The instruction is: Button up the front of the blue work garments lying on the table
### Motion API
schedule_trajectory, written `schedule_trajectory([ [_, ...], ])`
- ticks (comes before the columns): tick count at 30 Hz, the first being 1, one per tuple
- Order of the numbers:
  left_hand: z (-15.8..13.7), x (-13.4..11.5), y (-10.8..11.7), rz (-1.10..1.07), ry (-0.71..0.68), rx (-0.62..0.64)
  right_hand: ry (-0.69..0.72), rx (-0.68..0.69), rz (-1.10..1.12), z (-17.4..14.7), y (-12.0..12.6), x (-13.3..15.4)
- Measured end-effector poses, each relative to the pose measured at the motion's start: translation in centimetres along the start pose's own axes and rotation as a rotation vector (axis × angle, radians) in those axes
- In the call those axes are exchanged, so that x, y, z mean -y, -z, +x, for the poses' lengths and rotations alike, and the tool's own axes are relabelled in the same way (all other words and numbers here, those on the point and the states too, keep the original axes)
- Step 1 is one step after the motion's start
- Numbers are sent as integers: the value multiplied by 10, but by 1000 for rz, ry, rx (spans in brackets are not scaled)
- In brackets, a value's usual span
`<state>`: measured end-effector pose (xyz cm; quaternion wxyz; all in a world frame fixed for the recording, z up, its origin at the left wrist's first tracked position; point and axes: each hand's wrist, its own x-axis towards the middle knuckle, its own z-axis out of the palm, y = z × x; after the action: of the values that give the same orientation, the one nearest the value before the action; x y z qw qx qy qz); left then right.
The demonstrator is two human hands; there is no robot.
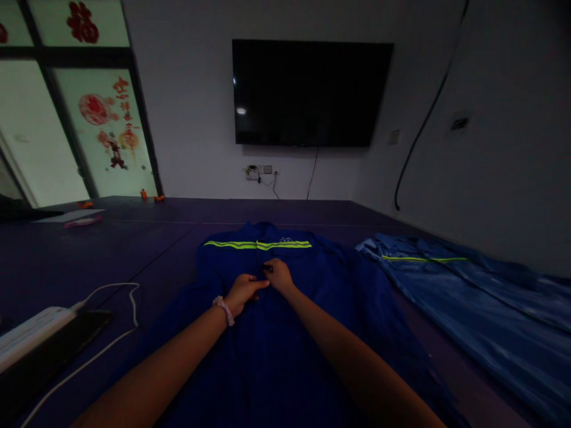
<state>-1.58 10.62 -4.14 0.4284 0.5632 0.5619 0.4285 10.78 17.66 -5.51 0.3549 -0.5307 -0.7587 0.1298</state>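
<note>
A dark blue work jacket [307, 285] with yellow-green reflective stripes lies spread out in front of me, collar pointing away. Both my hands meet at its front opening, just below the chest stripe. My left hand [243, 291], with a pinkish band on the wrist, is closed with thumb and fingers pinching the jacket's front edge. Against its fingertips, my right hand [279, 276] is closed around a small black piece [267, 268], too small and dark to name. The fingers partly hide the fabric between them.
A lighter blue garment [473, 291] with a yellow stripe lies to the right. At left are a white power strip [40, 330], a dark flat object [66, 345] and a white cable [98, 351]. A television [312, 92] hangs on the far wall.
</note>
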Motion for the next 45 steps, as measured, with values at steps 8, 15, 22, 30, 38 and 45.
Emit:
schedule_trajectory([
  [8,-30,1,1,111,-70,6,-7,-82,94,-3,5,6],
  [15,-33,-3,12,224,-82,45,13,-93,163,-33,27,27],
  [22,-41,-8,22,232,-13,176,100,163,222,-90,36,39],
  [30,-39,-5,25,150,92,265,84,122,191,-95,35,39],
  [38,-41,-10,27,74,134,310,92,137,176,-97,37,38],
  [45,-41,-11,27,73,136,320,102,167,139,-96,36,36],
])
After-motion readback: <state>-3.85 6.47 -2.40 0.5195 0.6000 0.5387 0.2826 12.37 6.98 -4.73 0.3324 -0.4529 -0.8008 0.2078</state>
